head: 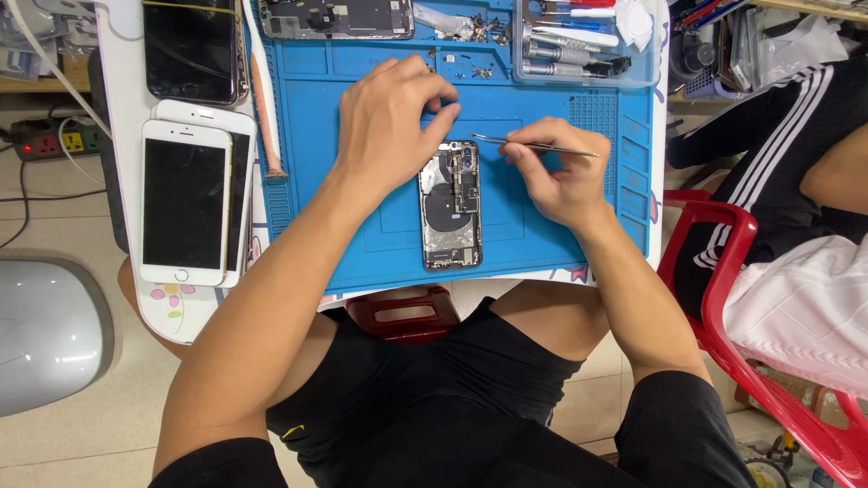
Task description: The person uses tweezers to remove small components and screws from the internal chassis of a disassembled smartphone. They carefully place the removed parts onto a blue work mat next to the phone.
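A: Opened phone [450, 205]?

B: Lying flat at the middle of the blue mat [524, 244], back off, boards and a round coil showing, camera end far.

A: Left hand [391, 122]?

B: Hovering over the phone's far end, fingers curled, thumb and forefinger pinched together just beyond the camera corner. Possibly gripping something tiny; cannot tell what, too small to make out.

A: Right hand [559, 173]?

B: Just right of the phone, clenched on thin metal tweezers [533, 144]. Tweezers held nearly level, tips pointing left, close to the phone's far right corner. Touching it or not, cannot tell.

A: Far side of the mat?

B: Another stripped phone shell [336, 18] at the far edge, small screws [476, 68] scattered in the mat's recesses, a clear tray [579, 54] of screwdrivers at far right.

A: Left of the mat?

B: A white phone [184, 202] face up, stacked on a second white one, and a dark phone [194, 50] beyond them. An orange pry tool [264, 113] along the mat's left edge.

A: Elsewhere?

B: A power strip [54, 142] on the floor at far left, a red stool [402, 312] near, between the knees. At right, a red chair [732, 298] with another person seated, dark striped sleeve [778, 136] only partly in view.
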